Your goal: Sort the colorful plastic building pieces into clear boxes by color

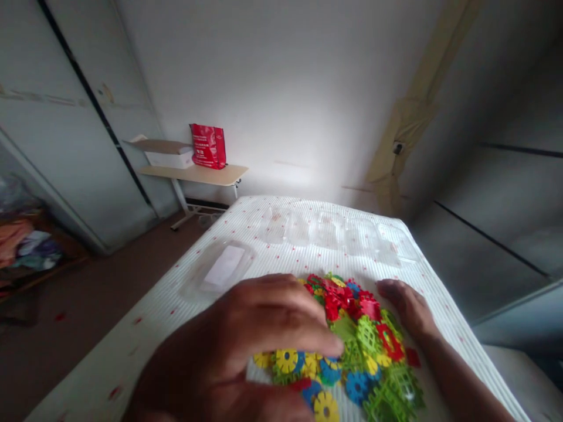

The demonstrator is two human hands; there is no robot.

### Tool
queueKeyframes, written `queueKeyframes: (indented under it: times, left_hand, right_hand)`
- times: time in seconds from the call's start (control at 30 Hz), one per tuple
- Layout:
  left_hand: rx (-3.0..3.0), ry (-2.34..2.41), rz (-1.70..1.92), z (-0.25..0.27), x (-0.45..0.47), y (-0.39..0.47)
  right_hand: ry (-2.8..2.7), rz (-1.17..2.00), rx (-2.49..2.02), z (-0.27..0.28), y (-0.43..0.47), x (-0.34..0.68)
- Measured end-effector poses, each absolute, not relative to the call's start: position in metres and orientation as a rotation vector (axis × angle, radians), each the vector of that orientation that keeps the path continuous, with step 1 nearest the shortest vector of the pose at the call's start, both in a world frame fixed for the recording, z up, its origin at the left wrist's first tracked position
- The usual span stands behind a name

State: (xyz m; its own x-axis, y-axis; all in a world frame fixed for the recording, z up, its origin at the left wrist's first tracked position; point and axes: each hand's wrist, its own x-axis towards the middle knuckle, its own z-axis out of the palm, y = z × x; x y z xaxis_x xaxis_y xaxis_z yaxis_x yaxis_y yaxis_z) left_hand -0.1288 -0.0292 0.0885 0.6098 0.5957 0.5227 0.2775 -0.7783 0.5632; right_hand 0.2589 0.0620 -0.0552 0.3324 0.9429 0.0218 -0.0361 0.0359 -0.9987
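A heap of plastic connecting pieces lies on the table in front of me, with yellow and blue notched discs (357,385), green lattice pieces (367,334) and red pieces (336,299). My left hand (246,343) reaches over the heap's left side. Its fingers are bent with the thumb well apart from them, and no piece shows in its grasp. On the far right side of the heap, my right hand (411,308) rests beside the pieces, its fingers stretched forward and partly hidden from view.
Several clear plastic trays (329,228) stand in a row at the table's far end. A clear container with a white paper (225,266) sits to the left. Beyond, a small side table (233,174) holds a red bag (209,146) and a box (167,155).
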Motion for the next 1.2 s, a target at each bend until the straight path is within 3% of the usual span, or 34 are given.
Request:
queueKeyframes:
  times: [0.13, 0.33, 0.5, 0.73, 0.9, 1.2]
  left_hand:
    - [2.608, 0.626, 0.607, 0.098, -0.074, 0.010]
    - [2.782, 0.655, 0.326, 0.006, -0.068, -0.008]
    - [2.816, 0.784, 0.301, -0.028, -0.073, -0.010]
    - [2.865, 0.881, 0.414, -0.041, -0.055, -0.005]
    - [2.814, 1.130, 0.423, -0.035, -0.040, -0.001]
    - [2.652, 1.290, 0.526, -0.015, -0.033, 0.022]
  right_hand:
    - [-1.053, 0.884, -1.367, -0.046, 0.058, 0.253]
    - [-1.135, 0.822, -1.390, -0.047, 0.051, 0.256]
    - [-1.517, 0.679, -1.402, -0.039, 0.003, 0.261]
    - [-2.320, 0.212, -1.404, -0.047, -0.089, 0.235]
    - [-2.465, 0.024, -1.400, -0.061, -0.072, 0.229]
    - [-2.591, -0.057, -1.253, -0.029, -0.022, 0.190]
